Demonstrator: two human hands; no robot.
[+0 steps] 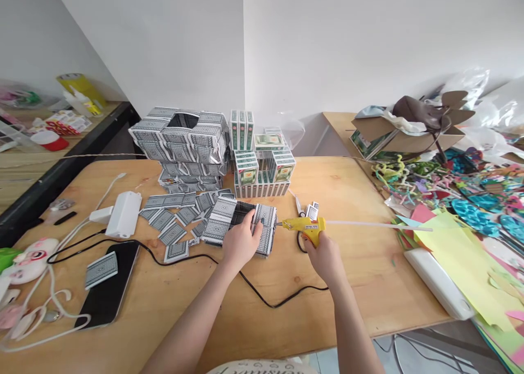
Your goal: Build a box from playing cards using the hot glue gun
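My left hand [242, 238] grips a small box covered in grey-patterned playing cards [219, 221], its fingers at the dark opening in the middle. My right hand [325, 258] is closed around the handle of a yellow hot glue gun [305, 226]. The gun's nozzle points left and meets the box's right side; whether it touches cannot be made out. A long clear glue stick [372, 224] sticks out of its back. Loose playing cards [172, 233] lie left of the box. Scissors [300, 206], partly hidden, lie behind the gun beside some small card pieces [313, 210].
Behind stand a large card-covered structure [180, 144] and stacked card packs [262, 190]. A black cable [266, 303] crosses the table in front. At left are a white power adapter [123, 214] and a phone [117, 295]; at right, colored paper [450, 254] and a cardboard box [409, 136].
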